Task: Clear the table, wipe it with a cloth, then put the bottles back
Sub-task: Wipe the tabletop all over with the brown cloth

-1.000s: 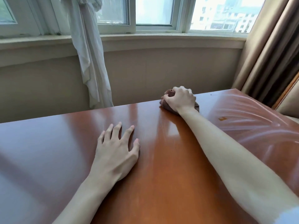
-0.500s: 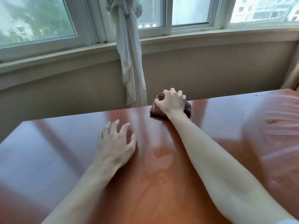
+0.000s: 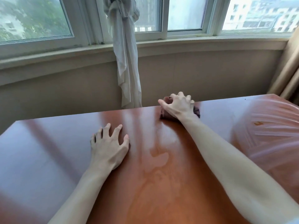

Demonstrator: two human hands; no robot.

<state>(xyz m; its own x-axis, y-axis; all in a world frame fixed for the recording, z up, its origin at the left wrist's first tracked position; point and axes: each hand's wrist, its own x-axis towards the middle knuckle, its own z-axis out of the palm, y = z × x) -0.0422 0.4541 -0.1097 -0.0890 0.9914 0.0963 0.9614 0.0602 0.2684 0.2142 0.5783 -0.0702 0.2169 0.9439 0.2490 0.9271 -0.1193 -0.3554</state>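
A glossy reddish-brown table [image 3: 56, 152] fills the lower part of the view. At its far edge my right hand [image 3: 179, 105] grips a bunched dark brown cloth [image 3: 196, 110], fingers curled over it, the arm stretched out across the top. My left hand [image 3: 108, 146] rests on the table near the middle, fingers spread and slightly arched, holding nothing. Damp streaks [image 3: 158, 154] shine on the wood between the two arms. No bottles are in view.
A knotted white curtain [image 3: 127, 65] hangs from the window just behind the table's far edge. A beige wall and window sill [image 3: 210, 44] run behind. Brown drapes [image 3: 289, 70] hang at the far right. Wet wipe marks [image 3: 271, 130] cover the table's right end.
My right hand has slid the cloth leftward along the far edge. The view has swung left, showing more window. My left hand has stayed on the table, its fingers more arched.
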